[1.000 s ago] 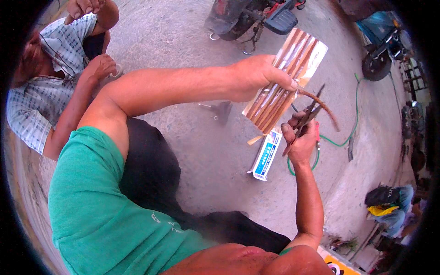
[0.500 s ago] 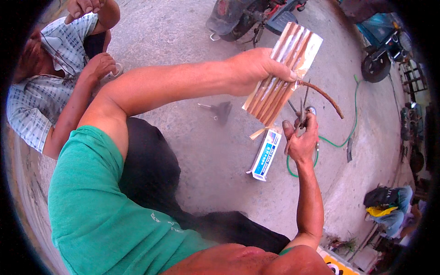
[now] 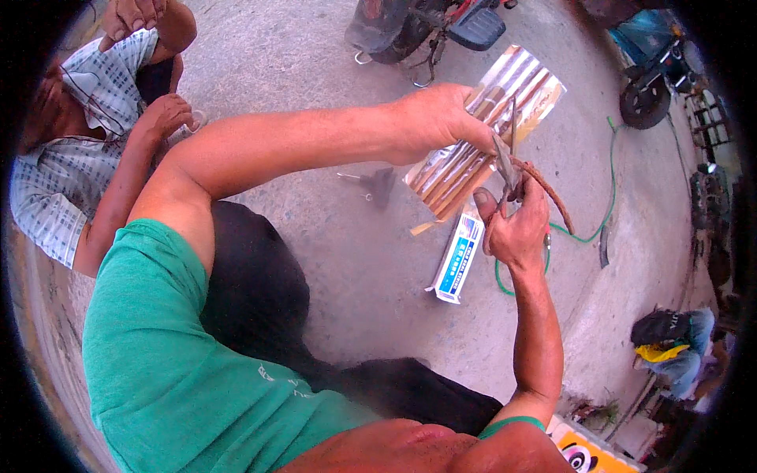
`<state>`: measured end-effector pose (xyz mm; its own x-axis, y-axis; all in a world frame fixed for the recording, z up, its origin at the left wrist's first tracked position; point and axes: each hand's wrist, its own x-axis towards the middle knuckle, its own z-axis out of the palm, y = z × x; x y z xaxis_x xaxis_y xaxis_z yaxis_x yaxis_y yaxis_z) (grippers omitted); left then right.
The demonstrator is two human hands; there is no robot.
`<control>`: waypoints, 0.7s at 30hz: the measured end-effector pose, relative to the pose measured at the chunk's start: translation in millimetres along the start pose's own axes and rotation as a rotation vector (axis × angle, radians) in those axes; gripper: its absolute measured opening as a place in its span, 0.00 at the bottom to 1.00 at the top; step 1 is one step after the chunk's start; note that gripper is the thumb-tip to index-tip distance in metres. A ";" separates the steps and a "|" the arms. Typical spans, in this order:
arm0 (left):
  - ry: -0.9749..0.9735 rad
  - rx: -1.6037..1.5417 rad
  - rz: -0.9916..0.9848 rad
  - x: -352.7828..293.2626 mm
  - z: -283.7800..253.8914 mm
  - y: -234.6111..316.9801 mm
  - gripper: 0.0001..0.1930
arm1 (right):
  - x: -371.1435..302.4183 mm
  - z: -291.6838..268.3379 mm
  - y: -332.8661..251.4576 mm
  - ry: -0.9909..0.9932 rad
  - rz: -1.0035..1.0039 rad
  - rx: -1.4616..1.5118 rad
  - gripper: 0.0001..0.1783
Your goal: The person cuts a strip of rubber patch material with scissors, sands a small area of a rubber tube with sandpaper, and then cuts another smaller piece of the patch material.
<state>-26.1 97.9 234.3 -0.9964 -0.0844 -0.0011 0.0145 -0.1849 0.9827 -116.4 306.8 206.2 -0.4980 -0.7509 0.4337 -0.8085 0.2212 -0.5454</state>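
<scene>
My left hand (image 3: 441, 118) pinches a flat sheet of brown tyre plug strips (image 3: 453, 177) with clear film over it, held tilted above the ground. One loose brown strip (image 3: 554, 193) sticks out past my left thumb and droops to the right. Around my right hand's (image 3: 519, 232) fingers sit the handles of a pair of scissors (image 3: 505, 162). Their blades are apart, close to my left thumb and the base of the loose strip; whether they touch the strip I cannot tell. Below the sheet a white and blue box (image 3: 456, 264) lies on the concrete.
To the left a person in a checked shirt (image 3: 47, 197) sits close to my arm. A motorcycle (image 3: 394, 31) stands ahead, another vehicle (image 3: 646, 102) at the far right. A green hose (image 3: 613, 181) curves over the ground. A black object (image 3: 380, 188) lies beneath my left forearm.
My right hand has risen with the scissors, bringing the blades up to the loose strip beside my left thumb. The sheet has tilted slightly, and the strip's free end hangs lower.
</scene>
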 end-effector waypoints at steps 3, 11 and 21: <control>-0.008 0.017 0.035 2.5 -0.7 -1.0 0.20 | -1.1 1.1 -0.4 0.013 0.013 0.022 0.32; 0.018 0.094 0.012 1.0 -4.2 -2.2 0.22 | 0.3 -0.3 0.4 -0.008 0.044 -0.105 0.26; 0.059 -0.014 0.030 0.6 -2.6 -6.3 0.19 | -2.5 1.7 7.6 -0.025 0.038 -0.120 0.31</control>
<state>-26.6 96.5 227.6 -0.9890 -0.1471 0.0166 0.0455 -0.1952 0.9797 -120.7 309.3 199.8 -0.5224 -0.7552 0.3959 -0.8216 0.3214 -0.4709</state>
